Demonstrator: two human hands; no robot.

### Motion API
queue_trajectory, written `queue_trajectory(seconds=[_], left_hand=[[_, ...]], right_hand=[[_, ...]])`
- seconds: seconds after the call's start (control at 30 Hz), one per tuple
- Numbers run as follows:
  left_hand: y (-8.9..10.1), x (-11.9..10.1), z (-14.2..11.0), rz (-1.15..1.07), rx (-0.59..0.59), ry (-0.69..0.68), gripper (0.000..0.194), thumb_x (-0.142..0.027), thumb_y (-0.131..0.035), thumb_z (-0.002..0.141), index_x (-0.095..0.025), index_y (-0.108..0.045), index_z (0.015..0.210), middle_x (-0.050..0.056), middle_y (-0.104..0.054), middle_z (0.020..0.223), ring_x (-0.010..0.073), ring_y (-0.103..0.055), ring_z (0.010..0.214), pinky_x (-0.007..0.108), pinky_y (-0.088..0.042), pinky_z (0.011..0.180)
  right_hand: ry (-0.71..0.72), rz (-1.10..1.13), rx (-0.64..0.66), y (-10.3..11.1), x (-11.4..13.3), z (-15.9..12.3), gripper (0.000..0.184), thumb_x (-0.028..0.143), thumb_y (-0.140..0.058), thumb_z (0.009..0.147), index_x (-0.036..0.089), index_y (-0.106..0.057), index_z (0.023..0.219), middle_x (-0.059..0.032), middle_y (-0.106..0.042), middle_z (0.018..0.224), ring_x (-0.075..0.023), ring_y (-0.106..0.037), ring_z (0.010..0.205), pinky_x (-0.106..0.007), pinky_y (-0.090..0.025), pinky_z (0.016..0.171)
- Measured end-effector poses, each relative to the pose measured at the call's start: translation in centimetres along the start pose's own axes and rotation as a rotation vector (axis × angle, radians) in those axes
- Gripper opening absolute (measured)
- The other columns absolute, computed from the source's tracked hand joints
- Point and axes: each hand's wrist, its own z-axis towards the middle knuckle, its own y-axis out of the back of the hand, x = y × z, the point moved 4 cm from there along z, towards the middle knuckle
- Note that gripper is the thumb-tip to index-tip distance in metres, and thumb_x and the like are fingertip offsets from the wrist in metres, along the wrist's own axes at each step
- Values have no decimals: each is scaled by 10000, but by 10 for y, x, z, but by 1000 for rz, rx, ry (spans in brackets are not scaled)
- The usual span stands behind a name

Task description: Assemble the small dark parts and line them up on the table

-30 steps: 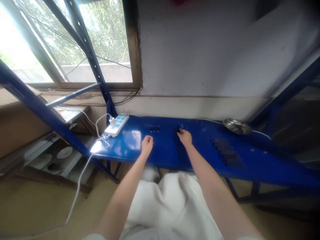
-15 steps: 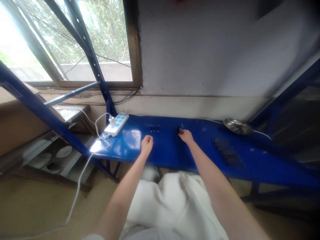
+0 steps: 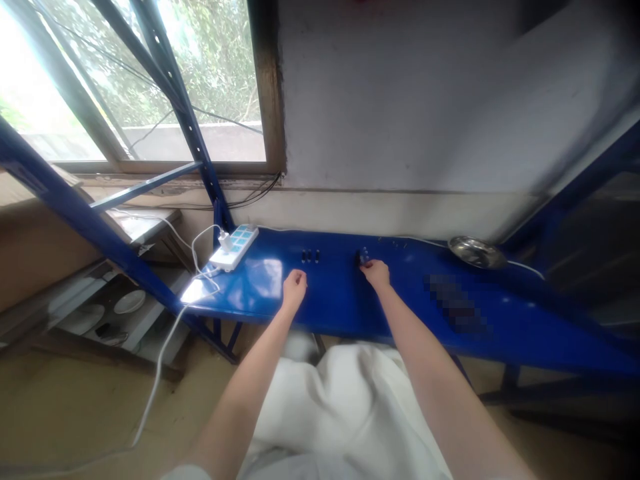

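My left hand (image 3: 295,288) is closed over the blue tabletop (image 3: 330,303), its fingers curled inward; whatever they may hold is hidden. Just beyond it, three small dark cylinders with pale ends (image 3: 309,257) stand or lie in a short row. My right hand (image 3: 376,274) is closed too, with thumb and fingertips pinched together beside a small dark piece (image 3: 358,258). Several tiny clear pieces (image 3: 365,251) lie just past its fingertips. Its grip is too small to make out.
A white power strip (image 3: 235,247) with a plug and cable lies at the left end. A round metal dish (image 3: 475,252) sits back right, near a blurred-out dark object (image 3: 456,303). Tiny bits (image 3: 397,244) lie along the back. A blue upright (image 3: 187,127) rises at left.
My right hand has drawn slightly toward me and to the right, so more of the clear pieces shows. My left hand stays almost still.
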Motion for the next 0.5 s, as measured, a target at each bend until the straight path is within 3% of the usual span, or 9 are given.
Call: queue_trajectory(seconds=[0.27, 0.5], left_hand=[[0, 4, 3, -7, -75, -44, 170, -245, -410, 817, -182, -536, 912, 4, -563, 689, 109, -534, 614, 232, -434, 593], [6, -5, 10, 47, -213, -135, 305, -182, -422, 811, -164, -478, 1110, 75, -569, 949, 145, -539, 860, 286, -433, 799]], right_hand=[[51, 19, 71, 0, -3, 1, 342, 268, -661, 625, 90, -641, 916, -116, -660, 834, -198, -618, 723, -277, -456, 629], [15, 196, -13, 11, -4, -39, 318, 255, -538, 724, 108, -597, 1000, -98, -653, 846, -191, -607, 792, -281, -457, 710]])
